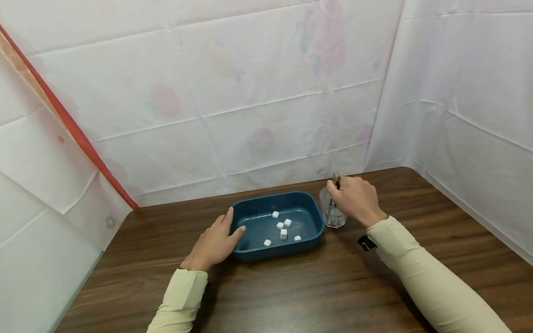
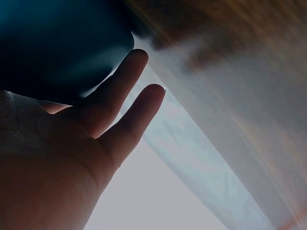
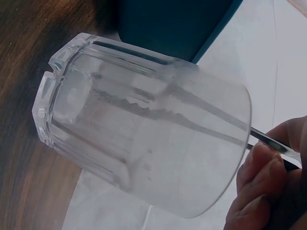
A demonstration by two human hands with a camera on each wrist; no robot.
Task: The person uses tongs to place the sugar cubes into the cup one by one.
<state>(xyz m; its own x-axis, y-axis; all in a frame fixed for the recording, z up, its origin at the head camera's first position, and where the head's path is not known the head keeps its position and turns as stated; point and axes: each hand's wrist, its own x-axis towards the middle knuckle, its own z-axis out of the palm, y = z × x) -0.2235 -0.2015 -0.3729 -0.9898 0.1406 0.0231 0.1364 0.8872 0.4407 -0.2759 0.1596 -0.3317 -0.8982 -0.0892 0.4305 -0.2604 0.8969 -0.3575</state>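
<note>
My left hand (image 1: 214, 243) rests at the left end of a dark blue rectangular dish (image 1: 275, 250). Its thumb lies over the rim, and in the left wrist view two fingers (image 2: 139, 117) stretch straight along the outside wall. Several small white cubes (image 1: 283, 234) lie scattered on the dish's floor. Just right of the dish stands a clear drinking glass (image 1: 334, 219). My right hand (image 1: 358, 199) grips metal tongs (image 3: 271, 141) above the glass's rim. Seen through the glass in the right wrist view, the tongs' serrated arms reach down inside, slightly apart.
Under everything is a dark wood-grain table (image 1: 266, 296). White patterned sheeting (image 1: 233, 115) hangs behind it and along both sides, with a red strip (image 1: 89, 150) at the left corner. A black tag (image 1: 367, 243) hangs by the right sleeve.
</note>
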